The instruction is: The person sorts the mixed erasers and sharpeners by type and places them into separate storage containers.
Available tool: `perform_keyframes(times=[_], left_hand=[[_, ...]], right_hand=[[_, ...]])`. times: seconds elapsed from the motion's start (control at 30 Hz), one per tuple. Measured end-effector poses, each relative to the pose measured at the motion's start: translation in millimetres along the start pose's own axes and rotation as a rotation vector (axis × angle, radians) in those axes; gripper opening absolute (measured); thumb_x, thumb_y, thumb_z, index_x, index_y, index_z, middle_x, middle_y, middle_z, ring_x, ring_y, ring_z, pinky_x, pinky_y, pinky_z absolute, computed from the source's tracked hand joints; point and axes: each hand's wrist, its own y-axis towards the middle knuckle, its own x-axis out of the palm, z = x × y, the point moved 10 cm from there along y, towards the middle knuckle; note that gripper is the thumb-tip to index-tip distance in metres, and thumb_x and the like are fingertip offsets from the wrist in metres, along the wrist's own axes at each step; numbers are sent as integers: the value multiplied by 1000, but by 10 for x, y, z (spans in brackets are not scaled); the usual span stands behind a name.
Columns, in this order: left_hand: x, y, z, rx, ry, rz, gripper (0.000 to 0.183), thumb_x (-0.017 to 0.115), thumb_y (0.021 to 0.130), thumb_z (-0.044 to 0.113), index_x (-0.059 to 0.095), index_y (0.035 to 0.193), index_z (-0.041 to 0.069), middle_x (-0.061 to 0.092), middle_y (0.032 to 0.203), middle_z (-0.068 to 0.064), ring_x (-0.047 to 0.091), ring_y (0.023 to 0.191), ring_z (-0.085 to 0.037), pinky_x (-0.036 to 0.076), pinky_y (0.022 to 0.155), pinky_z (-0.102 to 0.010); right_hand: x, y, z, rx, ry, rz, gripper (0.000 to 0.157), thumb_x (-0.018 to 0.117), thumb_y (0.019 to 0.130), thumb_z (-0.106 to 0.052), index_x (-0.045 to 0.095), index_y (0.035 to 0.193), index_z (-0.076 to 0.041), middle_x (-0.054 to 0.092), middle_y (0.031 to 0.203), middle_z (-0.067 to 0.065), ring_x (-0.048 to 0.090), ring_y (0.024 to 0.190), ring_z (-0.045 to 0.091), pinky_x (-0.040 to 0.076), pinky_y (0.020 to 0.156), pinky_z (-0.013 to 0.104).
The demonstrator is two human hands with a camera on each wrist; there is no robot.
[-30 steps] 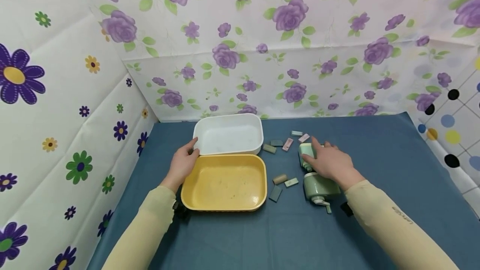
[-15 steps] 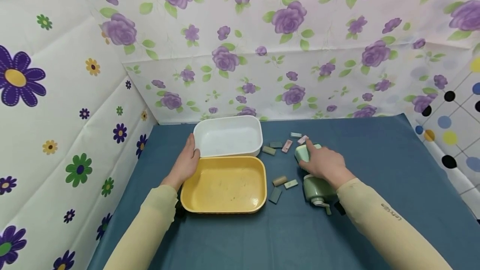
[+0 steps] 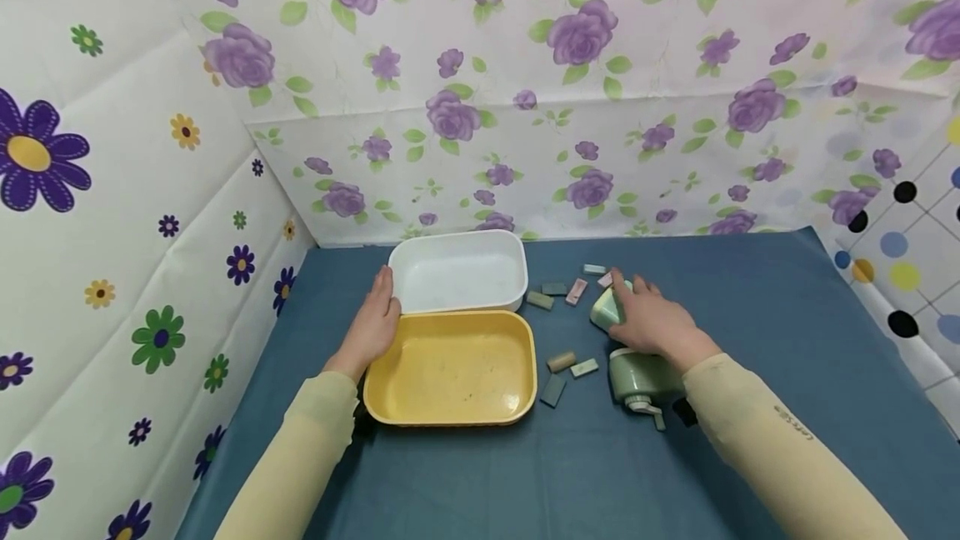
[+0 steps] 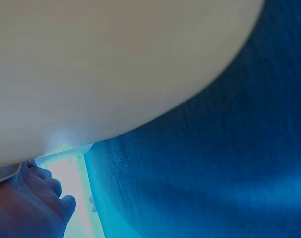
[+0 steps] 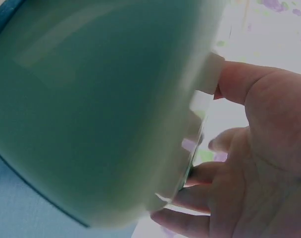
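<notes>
In the head view my left hand rests with straight fingers along the left side of the white tub, its thumb near the corner of the yellow tub in front. The left wrist view has this hand low at the left, below a large pale tub wall. My right hand grips a light green bottle, which lies tilted and partly hidden under the palm. Just nearer lies a darker green pump bottle, nozzle toward me. In the right wrist view a green bottle body fills the left, beside curled fingers.
Several small blocks lie between the tubs and the bottles, among them a pink block, a tan block and a dark grey block. A blue cloth covers the table. Flowered sheets stand behind and at the left.
The light green bottle has turned and shifted slightly left under my right hand. My left fingers have straightened along the white tub's side. The tubs and blocks look the same.
</notes>
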Motion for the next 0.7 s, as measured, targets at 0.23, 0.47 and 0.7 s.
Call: perform_keyframes(times=[0.23,0.47,0.7], left_hand=[[38,-35,-13,-16,1,-8,63,24,116,21,0,170,0,-2,179,-17,1,164,-37,7,132,-58],[0,-25,2,4,9,-16,62,24,117,20,0,170,0,-4,179,-18,1,164,-37,8,132,-59],[1,15,-18,9,8,-7,62,23,117,22,-1,171,3,-3,179,-17,0,165,-36,7,132,-59]], right_hand=[[19,-31,-3,-38,60,16,97,71,99,-20,10,167,10,9,171,37,11,156,60,32,116,76],[9,-11,-17,-85,90,60,96,72,92,-7,16,169,6,13,172,35,12,156,59,41,108,72],[-27,21,9,-105,102,74,96,69,88,1,18,169,5,14,172,34,13,156,59,43,93,65]])
